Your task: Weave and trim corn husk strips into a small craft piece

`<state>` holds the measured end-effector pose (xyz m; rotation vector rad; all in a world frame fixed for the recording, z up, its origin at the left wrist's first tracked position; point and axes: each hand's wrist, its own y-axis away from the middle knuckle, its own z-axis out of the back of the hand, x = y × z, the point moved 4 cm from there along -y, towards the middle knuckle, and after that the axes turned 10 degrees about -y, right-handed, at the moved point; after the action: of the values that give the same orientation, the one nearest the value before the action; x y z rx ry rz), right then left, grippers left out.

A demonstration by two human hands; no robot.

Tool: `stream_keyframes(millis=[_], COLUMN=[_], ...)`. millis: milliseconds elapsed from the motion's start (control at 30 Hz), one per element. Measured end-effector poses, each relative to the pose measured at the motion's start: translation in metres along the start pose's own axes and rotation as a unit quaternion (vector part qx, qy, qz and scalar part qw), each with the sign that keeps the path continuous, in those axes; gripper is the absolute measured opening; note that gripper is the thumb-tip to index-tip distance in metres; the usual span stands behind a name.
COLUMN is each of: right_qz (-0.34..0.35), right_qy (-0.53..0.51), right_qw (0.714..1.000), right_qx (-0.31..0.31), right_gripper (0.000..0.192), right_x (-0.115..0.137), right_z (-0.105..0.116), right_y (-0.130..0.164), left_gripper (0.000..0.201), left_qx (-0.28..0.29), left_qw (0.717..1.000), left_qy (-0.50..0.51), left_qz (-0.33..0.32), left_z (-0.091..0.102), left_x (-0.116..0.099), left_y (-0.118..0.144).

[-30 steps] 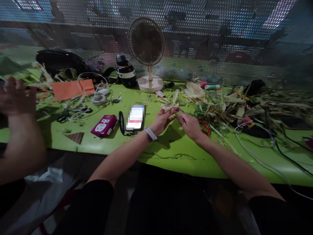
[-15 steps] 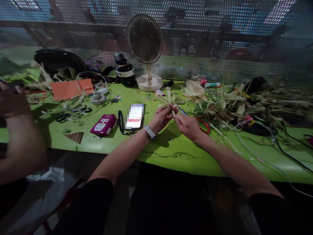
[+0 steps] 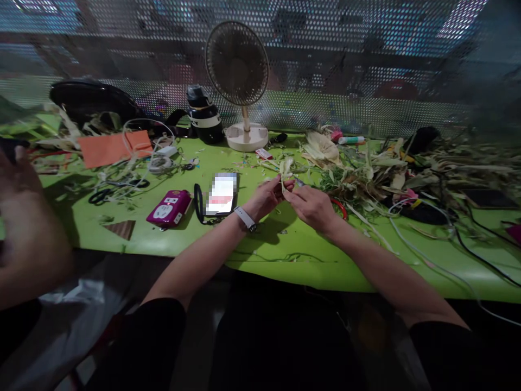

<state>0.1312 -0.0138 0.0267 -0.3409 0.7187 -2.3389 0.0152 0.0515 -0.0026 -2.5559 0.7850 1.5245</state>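
1. Head view: at the left edge another person's hand (image 3: 18,179) is seen, partly cut off; its grip cannot be told.
2. Beside it, an orange sheet (image 3: 114,149) is laid on the green tabletop (image 3: 195,238), with black-handled scissors (image 3: 101,195) placed nearer the front edge.
3. A brown ribbed triangle (image 3: 122,229) is followed by a magenta power adapter (image 3: 169,209) and a lit phone (image 3: 221,194), its screen blurred; behind them a black bottle (image 3: 205,124) is stood just beside a round fan (image 3: 239,65).
4. A pale husk piece (image 3: 286,167) is held between the two hands, in front of the fan and to its right. Its lower part is pinched by the fingers of the left hand (image 3: 265,200), above whose wrist a pale watch strap (image 3: 245,218) is worn.
5. A narrow strip of the same piece is pinched by the fingertips of the right hand (image 3: 314,207); a red loop handle (image 3: 344,210) is partly hidden behind that hand.
6. Farther right, dry husks and greenery (image 3: 358,182) are heaped, with a glue stick (image 3: 351,140) laid behind and a white cable (image 3: 432,264) trailed toward the front edge.
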Motion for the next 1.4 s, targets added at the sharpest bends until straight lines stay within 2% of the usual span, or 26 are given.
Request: stream_keyframes(millis=[100, 200, 300, 400, 533, 633, 800, 933, 1067, 1167, 1400], right_qz=[0.014, 0.014, 0.019, 0.055, 0.075, 0.044, -0.060, -0.123, -0.146, -0.192, -0.277], right_qy=[0.011, 0.014, 0.005, 0.002, -0.002, -0.022, -0.083, -0.170, -0.226, -0.282, -0.474], right_qw=[1.000, 1.000, 1.000, 0.998, 0.996, 0.995, 0.980, 0.960, 0.947, 0.925, 0.822], right_qx=[-0.009, -0.024, -0.014, -0.009, -0.050, -0.092, -0.171, -0.186, -0.173, -0.170, -0.148], right_gripper=[0.031, 0.031, 0.030, 0.026, 0.022, 0.019, 0.018, 0.017, 0.017, 0.020, 0.036], right_x=[0.000, -0.002, -0.005, -0.003, 0.000, -0.002, -0.012, -0.020, -0.023, -0.025, -0.034], right_z=[0.001, 0.004, 0.004, 0.000, 0.002, 0.010, 0.021, 0.021, 0.019, 0.017, 0.006], right_y=[0.000, 0.001, 0.001, 0.002, 0.002, 0.002, 0.001, 0.001, 0.002, 0.002, 0.001], left_gripper=[0.022, 0.028, 0.021, 0.015, 0.019, 0.018, 0.010, 0.007, 0.013, 0.021, 0.026], left_qx=[-0.007, 0.017, 0.030, 0.040, 0.070, 0.070, 0.074, 0.085, 0.082, 0.071, 0.044], left_qw=[1.000, 0.999, 0.999, 0.997, 0.994, 0.995, 0.997, 0.996, 0.996, 0.995, 0.993], left_qy=[-0.002, -0.026, -0.041, -0.050, -0.065, -0.059, -0.005, 0.001, -0.034, -0.066, -0.084], left_qz=[0.009, 0.028, -0.008, -0.044, -0.044, -0.036, -0.009, 0.010, -0.017, -0.030, -0.069], left_z=[0.001, 0.002, 0.003, 0.002, 0.000, 0.000, -0.001, -0.002, -0.003, -0.005, -0.006], left_x=[0.001, 0.006, 0.005, 0.002, 0.000, 0.001, 0.003, 0.004, 0.002, 0.002, -0.002], left_y=[-0.001, -0.001, 0.000, 0.001, 0.000, -0.003, -0.002, 0.003, 0.008, 0.009, 0.008])
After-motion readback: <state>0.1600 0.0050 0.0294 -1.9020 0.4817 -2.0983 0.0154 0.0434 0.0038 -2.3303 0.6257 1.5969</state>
